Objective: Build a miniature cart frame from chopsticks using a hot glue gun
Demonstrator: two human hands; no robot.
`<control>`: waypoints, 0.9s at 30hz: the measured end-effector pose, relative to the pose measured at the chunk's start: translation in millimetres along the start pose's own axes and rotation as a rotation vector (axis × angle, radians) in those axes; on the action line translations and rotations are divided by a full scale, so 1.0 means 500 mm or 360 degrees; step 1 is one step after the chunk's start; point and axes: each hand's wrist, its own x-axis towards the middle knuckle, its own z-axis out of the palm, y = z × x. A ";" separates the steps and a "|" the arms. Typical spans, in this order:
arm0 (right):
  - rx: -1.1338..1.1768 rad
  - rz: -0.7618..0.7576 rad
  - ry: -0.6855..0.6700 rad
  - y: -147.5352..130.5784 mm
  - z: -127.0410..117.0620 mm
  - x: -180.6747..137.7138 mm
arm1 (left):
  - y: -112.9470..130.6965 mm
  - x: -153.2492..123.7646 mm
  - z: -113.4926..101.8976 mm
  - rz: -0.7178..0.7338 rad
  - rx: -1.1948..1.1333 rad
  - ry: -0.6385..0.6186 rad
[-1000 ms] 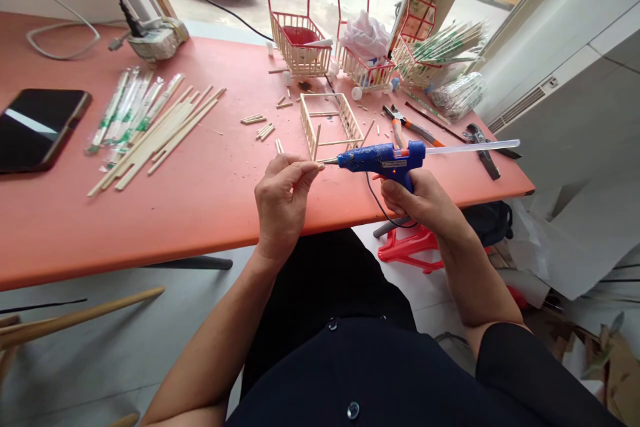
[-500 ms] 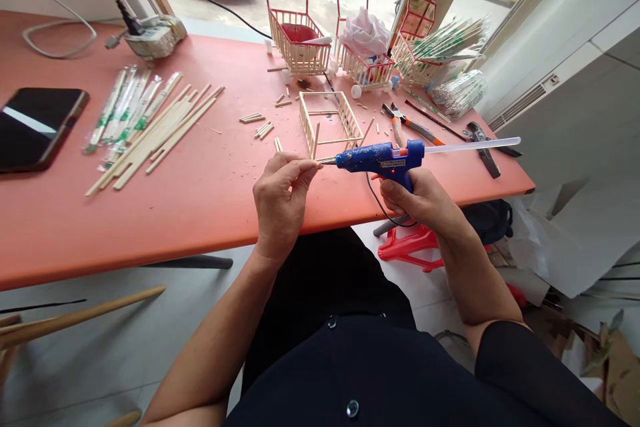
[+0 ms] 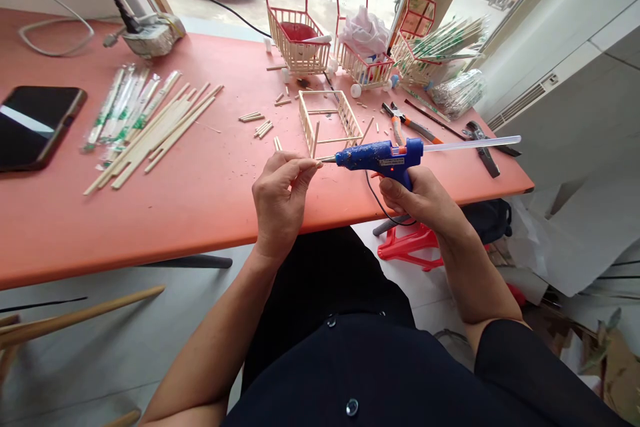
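Note:
My right hand (image 3: 413, 197) is wrapped round the grip of a blue glue gun (image 3: 377, 157), which points left; a long clear glue stick (image 3: 473, 145) sticks out of its back. The fingers of my left hand (image 3: 283, 197) are pinched at the gun's metal nozzle, on what looks like a short wooden stick (image 3: 320, 164), mostly hidden by the fingertips. Just beyond the nozzle, an open frame of pale wooden sticks (image 3: 330, 141) stands on the table, with slatted sides. Short cut sticks (image 3: 264, 129) lie to its left, near my left hand.
On the orange table (image 3: 200, 213) are long sticks (image 3: 155, 140), wrapped chopsticks (image 3: 133, 103), a phone (image 3: 40, 127) and a power strip (image 3: 155, 37). Small stick carts (image 3: 300, 40) line the window side. Pliers (image 3: 410, 125) and a black-handled tool (image 3: 483, 150) lie right.
Both hands and the glue gun hold almost the same place, nozzle at the left fingertips. The view has shifted very slightly. Outside the window, a scooter wheel has come into sight.

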 end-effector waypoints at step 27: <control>-0.0045 -0.0007 0.0017 -0.004 0.006 -0.001 | -0.005 -0.002 0.002 0.0030 -0.0015 0.0014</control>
